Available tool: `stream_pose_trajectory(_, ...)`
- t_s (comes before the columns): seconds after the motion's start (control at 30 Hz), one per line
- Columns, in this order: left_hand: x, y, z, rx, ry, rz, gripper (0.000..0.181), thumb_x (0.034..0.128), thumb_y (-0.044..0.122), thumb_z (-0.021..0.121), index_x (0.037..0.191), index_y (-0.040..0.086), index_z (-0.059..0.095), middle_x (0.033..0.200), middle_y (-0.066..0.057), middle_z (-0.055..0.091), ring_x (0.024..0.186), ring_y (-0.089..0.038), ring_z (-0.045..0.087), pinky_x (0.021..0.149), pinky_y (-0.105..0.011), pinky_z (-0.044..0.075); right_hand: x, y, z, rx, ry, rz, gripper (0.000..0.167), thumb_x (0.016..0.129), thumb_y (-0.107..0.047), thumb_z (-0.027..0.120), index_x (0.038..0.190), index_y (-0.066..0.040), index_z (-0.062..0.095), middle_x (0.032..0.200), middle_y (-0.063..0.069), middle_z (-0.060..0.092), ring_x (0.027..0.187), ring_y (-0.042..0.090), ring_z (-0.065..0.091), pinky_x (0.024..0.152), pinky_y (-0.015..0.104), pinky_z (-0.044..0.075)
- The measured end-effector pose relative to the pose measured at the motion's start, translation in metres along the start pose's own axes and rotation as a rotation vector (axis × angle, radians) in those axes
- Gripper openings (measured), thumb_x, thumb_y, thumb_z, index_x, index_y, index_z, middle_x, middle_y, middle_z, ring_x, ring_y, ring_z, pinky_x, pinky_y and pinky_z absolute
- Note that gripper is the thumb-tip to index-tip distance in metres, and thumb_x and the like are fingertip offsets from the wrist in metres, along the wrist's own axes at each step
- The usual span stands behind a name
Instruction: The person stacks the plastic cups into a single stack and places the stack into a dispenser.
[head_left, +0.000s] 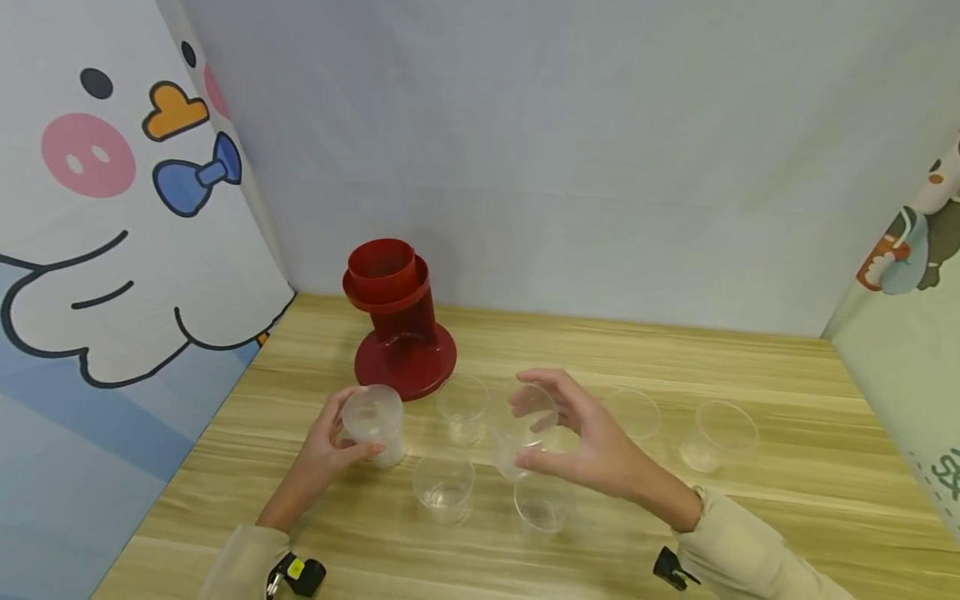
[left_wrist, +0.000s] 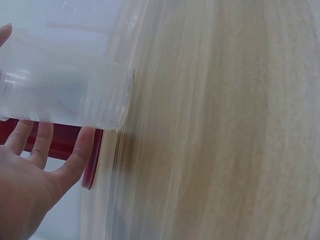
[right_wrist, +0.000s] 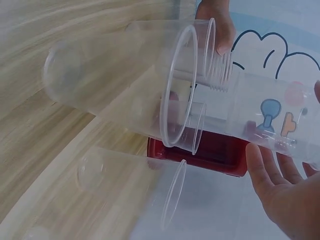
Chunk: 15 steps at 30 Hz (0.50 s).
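Note:
My left hand (head_left: 324, 442) grips a stack of clear plastic cups (head_left: 372, 414) at the left of the table; several rims show close together in the right wrist view. My right hand (head_left: 592, 437) holds a single clear plastic cup (head_left: 507, 446) between thumb and fingers. Raised over the table, that cup (right_wrist: 272, 112) is upright, its base above the rims of nearby cups. Around it stand more clear cups: one behind (head_left: 462, 404), one in front left (head_left: 444, 490) and one in front right (head_left: 543, 507).
Two further clear cups stand to the right, one beyond my right hand (head_left: 632, 408) and one farther out (head_left: 720, 433). Behind the stack is a red round-based stand (head_left: 405, 362) with a tube on top. Cloth walls (head_left: 585, 167) enclose the wooden table (head_left: 750, 533).

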<state>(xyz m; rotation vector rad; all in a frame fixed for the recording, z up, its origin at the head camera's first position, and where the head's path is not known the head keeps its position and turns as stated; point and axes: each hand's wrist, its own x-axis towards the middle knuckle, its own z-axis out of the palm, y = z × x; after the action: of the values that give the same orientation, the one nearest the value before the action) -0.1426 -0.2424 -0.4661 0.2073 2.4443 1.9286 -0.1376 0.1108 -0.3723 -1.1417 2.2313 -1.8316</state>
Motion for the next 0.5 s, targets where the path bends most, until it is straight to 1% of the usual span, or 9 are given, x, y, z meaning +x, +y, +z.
stream_pose_trajectory(0.1, 0.0, 0.001, 0.0, -0.001, -0.001, -0.003, 0.074, 0.0784, 0.007, 0.076, 0.139, 0.016, 0.034, 0.132, -0.009, 0.042, 0.113, -0.021, 0.046, 0.083, -0.032, 0.048, 0.004, 0.0, 0.002, 0.007, -0.003, 0.016, 0.072, 0.075, -0.003, 0.079, 0.135, -0.01, 0.041, 0.12, 0.01, 0.058, 0.108, 0.032, 0.056, 0.082, 0.042, 0.05)
stream_pose_trajectory(0.27, -0.001, -0.001, -0.001, 0.01, 0.002, 0.008, 0.073, 0.0784, 0.007, 0.076, 0.139, 0.015, 0.035, 0.132, -0.009, 0.042, 0.113, -0.021, 0.046, 0.082, -0.033, 0.048, 0.011, -0.002, 0.006, 0.011, -0.012, 0.041, 0.072, 0.075, -0.005, 0.079, 0.135, -0.011, 0.042, 0.121, 0.009, 0.058, 0.109, 0.031, 0.056, 0.083, 0.042, 0.049)
stream_pose_trajectory(0.5, 0.0, -0.004, -0.001, 0.027, 0.003, 0.013, 0.073, 0.0783, 0.009, 0.076, 0.138, 0.016, 0.035, 0.132, -0.009, 0.042, 0.115, -0.026, 0.043, 0.085, -0.04, 0.046, 0.021, -0.003, 0.01, 0.033, -0.024, 0.054, 0.072, 0.074, -0.005, 0.08, 0.135, -0.01, 0.042, 0.121, 0.009, 0.059, 0.11, 0.03, 0.056, 0.084, 0.041, 0.049)
